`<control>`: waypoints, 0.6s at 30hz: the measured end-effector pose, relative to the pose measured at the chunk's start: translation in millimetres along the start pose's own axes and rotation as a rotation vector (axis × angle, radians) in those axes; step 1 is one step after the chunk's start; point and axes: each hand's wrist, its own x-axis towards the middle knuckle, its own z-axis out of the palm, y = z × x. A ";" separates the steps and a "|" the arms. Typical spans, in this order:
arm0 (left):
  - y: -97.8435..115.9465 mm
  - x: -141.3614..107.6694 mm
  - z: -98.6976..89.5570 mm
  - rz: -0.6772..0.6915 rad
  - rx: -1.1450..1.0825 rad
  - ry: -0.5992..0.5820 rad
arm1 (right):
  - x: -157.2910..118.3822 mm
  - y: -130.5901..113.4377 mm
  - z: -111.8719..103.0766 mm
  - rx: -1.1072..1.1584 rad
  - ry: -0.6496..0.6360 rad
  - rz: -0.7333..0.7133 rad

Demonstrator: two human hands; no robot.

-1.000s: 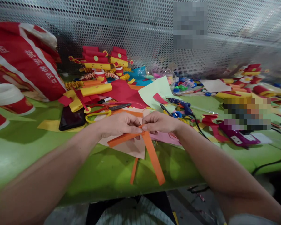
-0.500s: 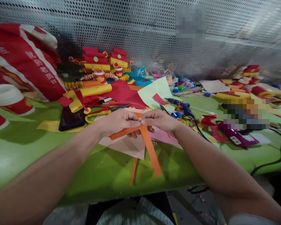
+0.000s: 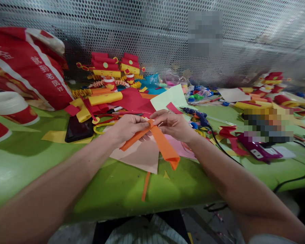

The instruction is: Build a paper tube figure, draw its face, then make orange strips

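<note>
Both hands hold orange paper strips [image 3: 164,144] that meet at an angle, one running down-left and the other down-right. My left hand [image 3: 130,128] pinches the left part, thumb on top. At the joint, my right hand [image 3: 176,125] closes its thumb and fingers on the folded paper. The free right end is bent over. Below my hands lies a pale pink sheet [image 3: 139,156], with a pink sheet [image 3: 175,145] beside it. A narrow loose orange strip [image 3: 145,188] rests near the table's front edge.
A phone [image 3: 78,128], yellow-handled scissors [image 3: 101,128] and a glue gun [image 3: 197,115] surround the work. Its cord [image 3: 218,142] runs right near a purple power socket [image 3: 259,149]. Paper cups [image 3: 14,108] stand left, paper figures [image 3: 106,66] at the back, on a green tabletop [image 3: 96,193].
My right hand has shifted its grip slightly up at the joint. The right strip has swung up and right, its end now bent. A small yellow scrap is now visible below it.
</note>
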 end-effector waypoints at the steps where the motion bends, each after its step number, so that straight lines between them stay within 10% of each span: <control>1: -0.7 0.6 0.4 -0.004 0.010 0.005 | 0.3 0.1 0.9 0.003 0.021 -0.002; 18: -1.1 -3.9 5.2 0.074 0.054 -0.040 | -0.2 -2.4 18.6 0.046 0.233 0.108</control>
